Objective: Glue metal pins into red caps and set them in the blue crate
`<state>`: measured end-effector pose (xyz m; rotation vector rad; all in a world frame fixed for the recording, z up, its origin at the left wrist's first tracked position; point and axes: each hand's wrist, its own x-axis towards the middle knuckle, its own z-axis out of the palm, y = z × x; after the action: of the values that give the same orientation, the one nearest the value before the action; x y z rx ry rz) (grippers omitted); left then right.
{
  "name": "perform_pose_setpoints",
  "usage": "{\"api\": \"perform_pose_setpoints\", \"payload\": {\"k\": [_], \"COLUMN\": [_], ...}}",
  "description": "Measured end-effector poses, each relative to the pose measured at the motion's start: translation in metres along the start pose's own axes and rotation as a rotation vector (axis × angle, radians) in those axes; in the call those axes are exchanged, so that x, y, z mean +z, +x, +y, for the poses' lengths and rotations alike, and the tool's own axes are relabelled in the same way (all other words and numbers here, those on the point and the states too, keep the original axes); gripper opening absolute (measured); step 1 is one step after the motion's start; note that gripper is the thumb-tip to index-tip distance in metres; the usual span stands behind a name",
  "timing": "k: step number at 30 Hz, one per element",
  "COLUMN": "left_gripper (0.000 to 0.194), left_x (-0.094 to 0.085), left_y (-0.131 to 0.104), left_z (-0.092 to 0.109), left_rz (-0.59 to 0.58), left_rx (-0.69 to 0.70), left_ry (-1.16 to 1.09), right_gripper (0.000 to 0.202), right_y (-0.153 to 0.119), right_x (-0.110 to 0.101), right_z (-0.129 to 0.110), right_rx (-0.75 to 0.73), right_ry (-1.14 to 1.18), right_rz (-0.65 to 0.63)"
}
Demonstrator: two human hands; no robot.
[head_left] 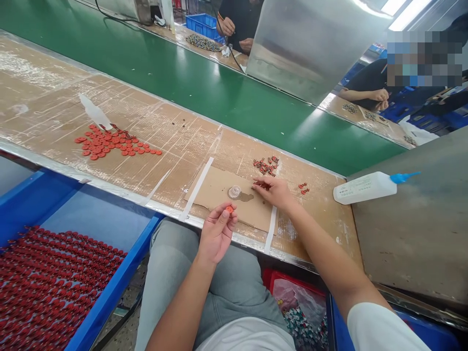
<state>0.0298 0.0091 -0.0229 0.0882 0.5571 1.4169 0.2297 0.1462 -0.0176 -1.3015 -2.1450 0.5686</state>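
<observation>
Near the table's front edge, my left hand (218,233) is palm up and pinches a small round orange-red disc (229,209) between thumb and fingertips. My right hand (277,192) is over the right side of a cardboard sheet (210,187), its fingers bent together. Dark red bits show under those fingers, but what they hold is hidden. Just beyond it lies a small pile of red and dark parts (264,166). A small clear glass-like pot (234,192) sits on the cardboard, beside a dark wet stain (245,197).
Many orange-red discs (106,144) lie at left by a white strip (95,111). A white bottle with blue nozzle (365,187) leans at right. A blue bin (142,239) holds rows of red pieces. Behind runs a green belt (175,73); co-workers' hands (378,97) are beyond it.
</observation>
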Motion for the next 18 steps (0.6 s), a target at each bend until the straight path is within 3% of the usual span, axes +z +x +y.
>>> {"api": "perform_pose_setpoints", "payload": {"k": [4, 8, 13, 18], "left_gripper": [0.022, 0.024, 0.025, 0.026], "left_x": [0.000, 0.000, 0.000, -0.001], "left_y": [0.001, 0.002, 0.002, 0.003], "left_z": [0.000, -0.001, -0.003, -0.004], "left_rz": [-0.006, -0.005, 0.005, 0.014], "left_rx": [0.006, 0.007, 0.012, 0.040], "left_ry": [0.003, 0.033, 0.062, 0.085], "right_gripper": [0.031, 0.029, 0.030, 0.017], "right_y": [-0.006, -0.010, -0.016, -0.019], "right_x": [0.009, 0.020, 0.040, 0.051], "right_z": [-0.012, -0.043, -0.069, -0.066], "right_rx": [0.206, 0.235, 0.174, 0.007], "right_ry": [0.372, 0.564, 0.532, 0.300], "right_rz": [0.147, 0.310, 0.433, 0.481]}}
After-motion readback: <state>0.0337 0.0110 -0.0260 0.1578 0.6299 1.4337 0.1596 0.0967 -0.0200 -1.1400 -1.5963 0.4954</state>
